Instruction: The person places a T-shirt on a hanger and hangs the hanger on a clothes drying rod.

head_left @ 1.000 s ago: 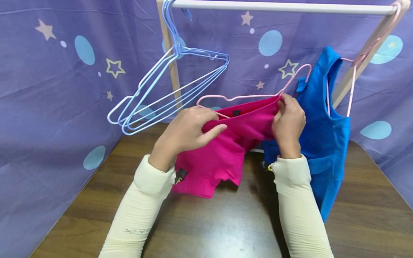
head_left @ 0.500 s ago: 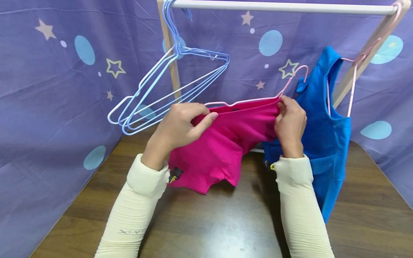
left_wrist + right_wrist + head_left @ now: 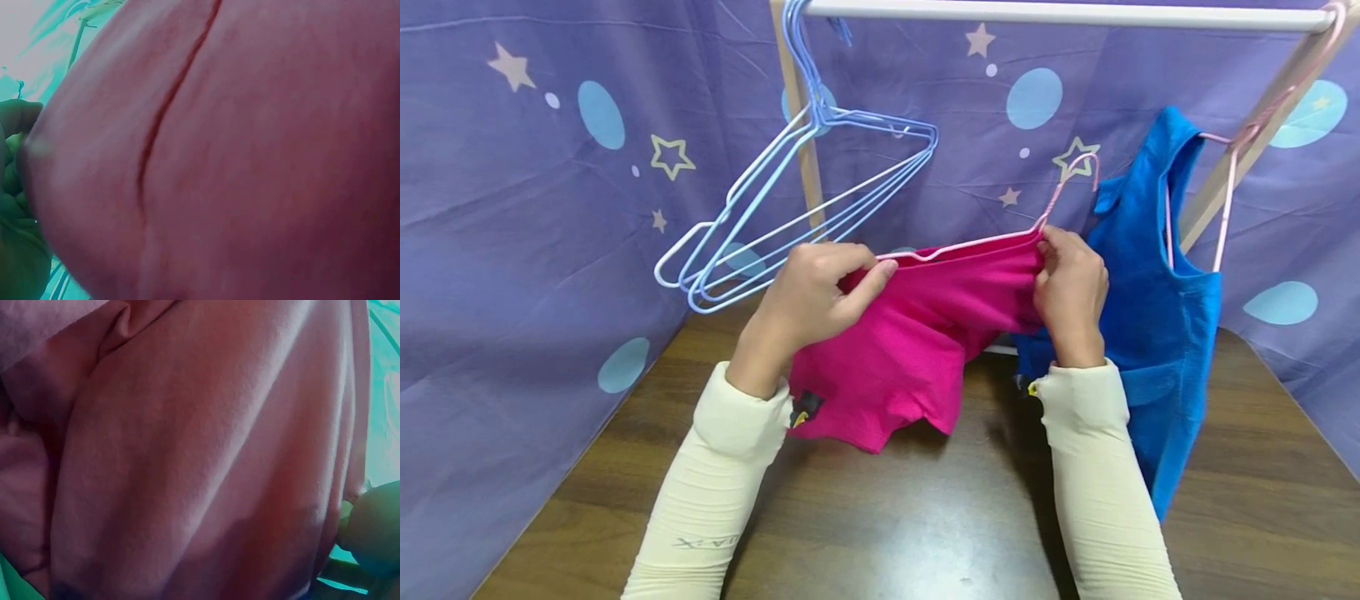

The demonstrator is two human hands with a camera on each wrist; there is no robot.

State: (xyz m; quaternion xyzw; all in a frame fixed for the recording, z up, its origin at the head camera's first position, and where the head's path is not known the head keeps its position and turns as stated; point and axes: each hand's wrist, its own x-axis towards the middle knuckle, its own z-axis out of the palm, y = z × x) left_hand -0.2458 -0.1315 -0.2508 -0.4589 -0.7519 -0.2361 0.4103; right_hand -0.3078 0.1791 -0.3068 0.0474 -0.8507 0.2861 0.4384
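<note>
The pink shirt [image 3: 917, 333] hangs above the table [image 3: 925, 517], with a pink hanger [image 3: 1000, 237] in its neck. The left hand [image 3: 816, 300] and the right hand [image 3: 1071, 287] both pinch its top edge. A blue garment [image 3: 1157, 308] hangs just right.

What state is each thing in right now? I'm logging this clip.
pink shirt: held up, partly on a hanger
pink hanger: inside the shirt, off the rail
left hand: grips shirt
right hand: pinches shirt
blue garment: hanging
blue hangers: bare, on rail
</note>
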